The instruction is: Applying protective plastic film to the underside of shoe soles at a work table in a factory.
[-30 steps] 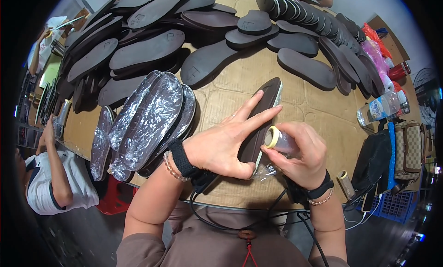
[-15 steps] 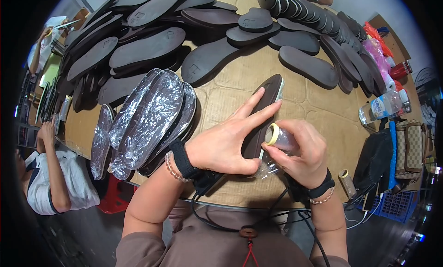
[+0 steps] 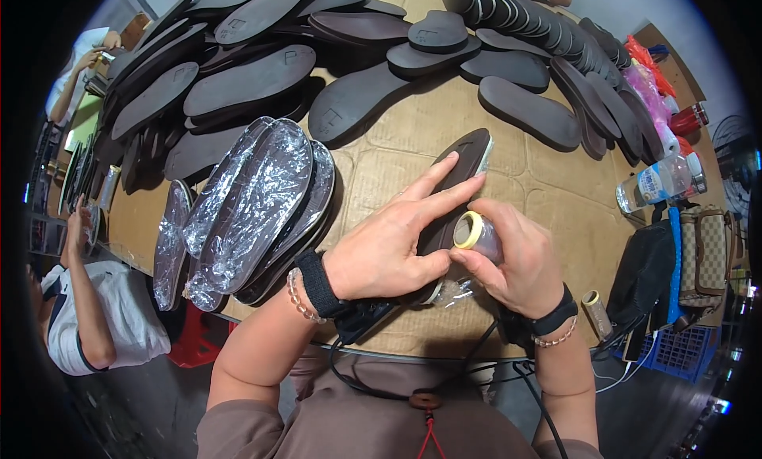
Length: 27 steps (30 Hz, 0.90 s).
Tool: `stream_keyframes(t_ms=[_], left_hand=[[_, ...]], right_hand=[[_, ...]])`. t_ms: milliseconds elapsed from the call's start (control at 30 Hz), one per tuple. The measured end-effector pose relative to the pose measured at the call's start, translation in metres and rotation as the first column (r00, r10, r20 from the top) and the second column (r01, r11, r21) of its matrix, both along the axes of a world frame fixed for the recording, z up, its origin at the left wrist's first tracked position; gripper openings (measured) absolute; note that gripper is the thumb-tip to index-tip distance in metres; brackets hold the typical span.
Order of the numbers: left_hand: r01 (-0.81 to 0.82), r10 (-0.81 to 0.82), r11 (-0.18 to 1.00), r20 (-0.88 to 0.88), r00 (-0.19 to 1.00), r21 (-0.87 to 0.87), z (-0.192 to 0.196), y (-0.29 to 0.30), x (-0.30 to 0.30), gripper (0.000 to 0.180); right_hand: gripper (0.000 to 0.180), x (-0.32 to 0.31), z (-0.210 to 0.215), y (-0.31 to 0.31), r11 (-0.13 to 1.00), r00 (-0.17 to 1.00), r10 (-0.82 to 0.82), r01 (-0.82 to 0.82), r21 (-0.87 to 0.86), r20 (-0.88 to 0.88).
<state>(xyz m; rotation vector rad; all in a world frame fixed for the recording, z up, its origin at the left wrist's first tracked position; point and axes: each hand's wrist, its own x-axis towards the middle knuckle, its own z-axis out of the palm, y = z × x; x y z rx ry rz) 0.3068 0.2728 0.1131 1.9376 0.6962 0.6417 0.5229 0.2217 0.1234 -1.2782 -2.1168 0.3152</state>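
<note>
Smooth sole [image 3: 470, 148] under splayed left hand [image 3: 389, 246]

The dark, rounded sole lies on creased cardboard [image 3: 548, 205], that hand flat over it, fingers apart. Right of the sole, the right hand [image 3: 522, 261] is curled round a yellow-rimmed film roll [image 3: 490, 243].

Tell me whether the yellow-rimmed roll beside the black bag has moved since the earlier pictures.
No: judged against the black bag, the roll keeps the same place at its lower left.
</note>
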Motion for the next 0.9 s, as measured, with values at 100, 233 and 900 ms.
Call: stream_keyframes(t_ms=[100, 233, 900], left_hand=[[-0.001, 0.001, 1.0, 0.003, 1.0, 0.001, 0.0, 0.0, 0.0, 0.082], [0.001, -0.001, 0.998, -0.007, 1.0, 0.063, 0.0, 0.0, -0.002, 0.084], [-0.018, 0.02, 0.998, -0.023, 1.0, 0.06, 0.001, -0.001, -0.002, 0.087]], right_hand=[[0.048, -0.001, 0.004, 0.001, 0.999, 0.999, 0.039, -0.039, -0.033, -0.011], [0.044, 0.007, 0.003, 0.004, 0.996, 0.987, 0.07, -0.077, -0.044, -0.143], [0.046, -0.007, -0.007, 0.005, 0.956, 0.989, -0.12, 0.138, 0.26, -0.087]])
